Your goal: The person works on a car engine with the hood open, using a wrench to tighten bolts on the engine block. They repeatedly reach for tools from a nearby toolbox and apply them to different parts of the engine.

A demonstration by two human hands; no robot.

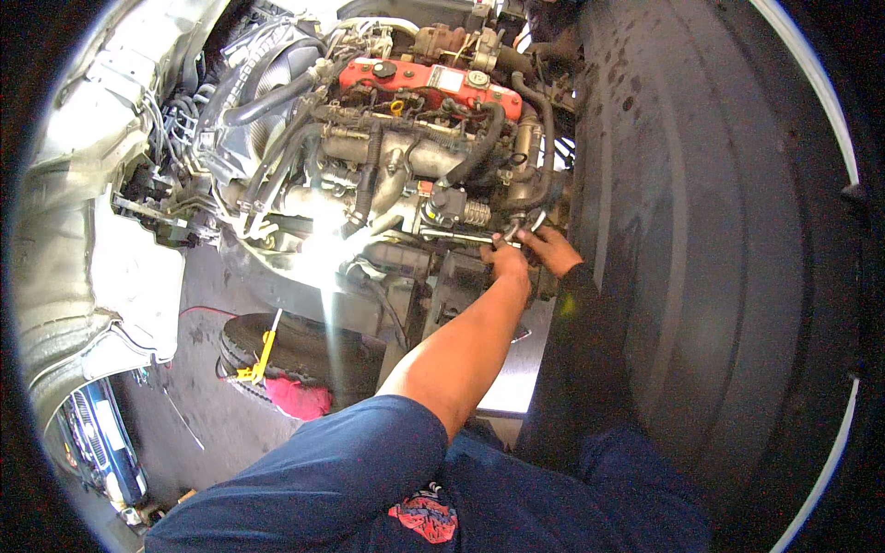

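Observation:
My left hand [509, 262] reaches in at the lower right side of the engine, its fingers closed at the right end of a slim silver bar [454, 235] that looks like a tool shaft. Close beside it, almost touching, is my right hand [555, 251], with its fingers bent around a small shiny metal piece [537, 222] whose kind I cannot make out. Both hands work just below a dark hose and pipe joint [525, 195]. The fingertips are partly hidden by the parts around them. Above sits the engine's red cover [430, 83] with a black cap.
A dark ribbed panel [701, 230] rises along the right. Below left, a tire [313, 346] lies on the floor with a yellow-handled tool [263, 358] and a pink cloth [300, 398]. A bright lamp [324, 241] glares at the engine's left. Pale body panels [83, 276] stand at far left.

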